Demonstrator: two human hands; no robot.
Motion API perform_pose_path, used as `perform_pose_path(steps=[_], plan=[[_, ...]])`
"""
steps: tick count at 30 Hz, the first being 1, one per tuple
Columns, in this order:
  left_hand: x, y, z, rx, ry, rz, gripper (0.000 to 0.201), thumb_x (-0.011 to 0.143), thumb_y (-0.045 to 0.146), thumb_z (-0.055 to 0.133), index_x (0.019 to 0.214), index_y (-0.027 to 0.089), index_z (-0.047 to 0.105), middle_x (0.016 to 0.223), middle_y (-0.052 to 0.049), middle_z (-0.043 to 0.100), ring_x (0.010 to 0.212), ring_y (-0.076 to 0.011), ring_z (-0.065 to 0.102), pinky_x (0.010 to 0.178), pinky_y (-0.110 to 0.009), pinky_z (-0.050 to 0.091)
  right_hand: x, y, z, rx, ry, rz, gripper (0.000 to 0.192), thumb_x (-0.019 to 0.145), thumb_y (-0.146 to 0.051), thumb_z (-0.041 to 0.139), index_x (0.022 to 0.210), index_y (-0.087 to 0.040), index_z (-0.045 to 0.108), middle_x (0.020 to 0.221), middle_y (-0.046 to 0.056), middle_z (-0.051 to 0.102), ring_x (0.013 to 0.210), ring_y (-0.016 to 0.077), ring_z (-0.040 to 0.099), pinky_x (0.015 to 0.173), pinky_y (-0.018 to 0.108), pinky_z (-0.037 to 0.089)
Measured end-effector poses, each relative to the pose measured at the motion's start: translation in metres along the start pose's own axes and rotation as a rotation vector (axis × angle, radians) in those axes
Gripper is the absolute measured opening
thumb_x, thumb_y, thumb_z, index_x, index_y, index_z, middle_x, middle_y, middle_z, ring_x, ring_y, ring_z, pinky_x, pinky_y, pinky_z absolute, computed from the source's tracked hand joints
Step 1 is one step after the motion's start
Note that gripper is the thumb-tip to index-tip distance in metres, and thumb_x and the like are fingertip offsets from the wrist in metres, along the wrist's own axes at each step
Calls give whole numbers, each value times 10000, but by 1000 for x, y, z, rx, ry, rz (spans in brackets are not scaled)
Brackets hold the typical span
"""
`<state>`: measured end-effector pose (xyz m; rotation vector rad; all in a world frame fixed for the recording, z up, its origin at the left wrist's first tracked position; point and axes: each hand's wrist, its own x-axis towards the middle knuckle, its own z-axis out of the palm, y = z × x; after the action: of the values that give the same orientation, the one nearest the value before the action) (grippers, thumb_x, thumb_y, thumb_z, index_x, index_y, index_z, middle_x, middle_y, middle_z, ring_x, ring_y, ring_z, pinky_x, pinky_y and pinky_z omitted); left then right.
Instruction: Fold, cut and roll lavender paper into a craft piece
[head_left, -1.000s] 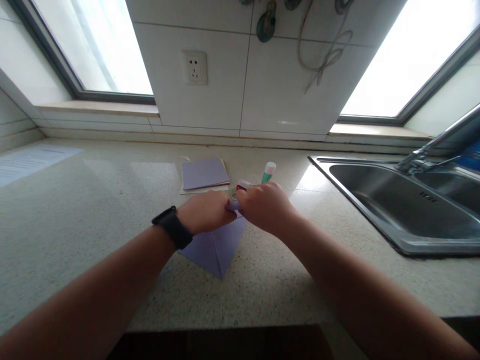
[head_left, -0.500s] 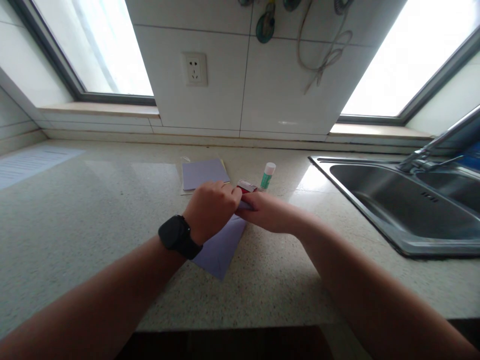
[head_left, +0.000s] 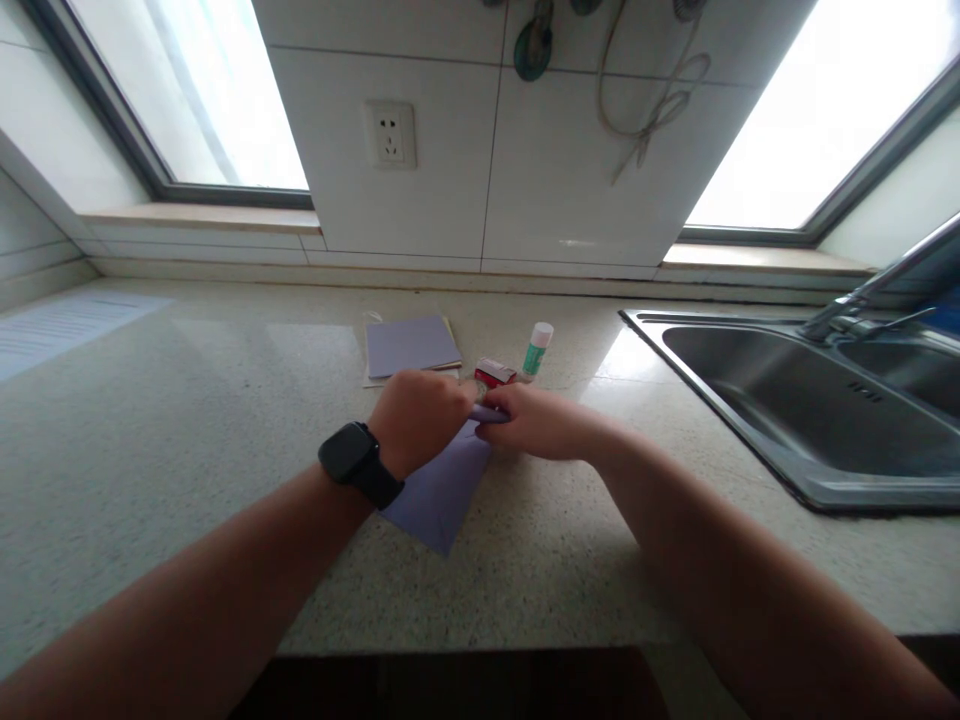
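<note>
On the bench (head_left: pixel 225 430) I've got purple paper (head_left: pixel 444 490), near corner flat, far edge already folded, the grip of my left hand (head_left: pixel 424 418) unreadable from here, my right hand (head_left: pixel 534 420) pinching that fold between its fingers, capped glue stick (head_left: pixel 536 350) and flat stacked sheets (head_left: pixel 412 346) beyond.

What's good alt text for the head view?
The right hand pinches the far edge of purple paper on a speckled counter, the left hand close by. Beyond are a paper stack, red box and green tube; right, a sink.
</note>
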<state>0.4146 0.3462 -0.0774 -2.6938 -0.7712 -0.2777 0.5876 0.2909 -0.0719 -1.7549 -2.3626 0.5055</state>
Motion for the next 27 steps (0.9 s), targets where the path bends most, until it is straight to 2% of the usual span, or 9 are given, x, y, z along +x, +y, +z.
perform_pose_path(steps=[3, 7, 10, 13, 16, 18, 21, 24, 27], plan=[[1, 3, 1, -19, -9, -12, 286, 955, 175, 423, 843, 171, 687, 721, -111, 722, 646, -291, 705, 494, -331, 401, -1, 1, 0, -60, 20, 40, 157, 880, -233, 542, 862, -162, 681, 817, 58, 706, 715, 156, 617, 573, 256, 368], [1, 5, 5, -124, -94, -97, 254, 907, 292, 517, 811, 165, 714, 764, -134, 740, 678, -300, 710, 526, -338, 431, -4, -7, 4, -444, 190, 113, 176, 916, -302, 572, 959, -165, 674, 880, 115, 735, 735, 231, 667, 581, 297, 360], [1, 1, 10, -273, -182, -97, 229, 870, 324, 564, 795, 173, 719, 771, -103, 742, 674, -243, 704, 537, -299, 424, -5, -13, 5, -626, 256, 47, 174, 965, -204, 490, 962, -158, 658, 849, 122, 736, 736, 246, 683, 597, 319, 363], [0, -3, 11, -323, -220, -62, 197, 855, 325, 594, 774, 191, 712, 737, -61, 735, 645, -201, 693, 523, -270, 401, -2, -15, 6, -627, 254, 18, 228, 960, -137, 438, 953, -159, 665, 859, 128, 737, 761, 255, 686, 619, 335, 372], [-1, -2, 6, -234, -167, -100, 239, 901, 291, 540, 785, 164, 707, 756, -113, 735, 674, -263, 700, 522, -306, 390, 3, -14, 7, -375, 149, 136, 157, 901, -235, 553, 895, -151, 685, 864, 141, 727, 764, 253, 673, 600, 321, 380], [-1, 0, 0, -101, -73, -83, 261, 933, 206, 471, 813, 154, 697, 732, -127, 718, 658, -283, 688, 525, -326, 380, 5, -10, 5, -197, 43, 167, 155, 840, -299, 631, 774, -164, 669, 780, 96, 705, 691, 200, 647, 562, 286, 382], [0, 2, -8, 42, 60, 14, 276, 934, 97, 413, 864, 161, 673, 715, -106, 694, 669, -274, 671, 555, -347, 378, 3, -2, 0, 118, -108, 202, 241, 838, -341, 633, 660, -191, 571, 564, -12, 561, 495, 109, 519, 471, 240, 345], [1, 4, -10, 105, 193, 98, 243, 932, 83, 431, 845, 168, 641, 726, -91, 675, 686, -266, 648, 562, -359, 361, -4, 5, -8, 519, -269, 294, 262, 859, -334, 612, 664, -206, 493, 477, -69, 427, 398, 84, 393, 399, 226, 278], [1, 6, -7, 146, 302, 147, 212, 924, 86, 469, 802, 182, 614, 698, -66, 650, 652, -252, 620, 543, -360, 343, -8, 10, -13, 662, -416, 230, 314, 875, -362, 615, 643, -201, 477, 493, -41, 495, 403, 86, 432, 392, 224, 285]])
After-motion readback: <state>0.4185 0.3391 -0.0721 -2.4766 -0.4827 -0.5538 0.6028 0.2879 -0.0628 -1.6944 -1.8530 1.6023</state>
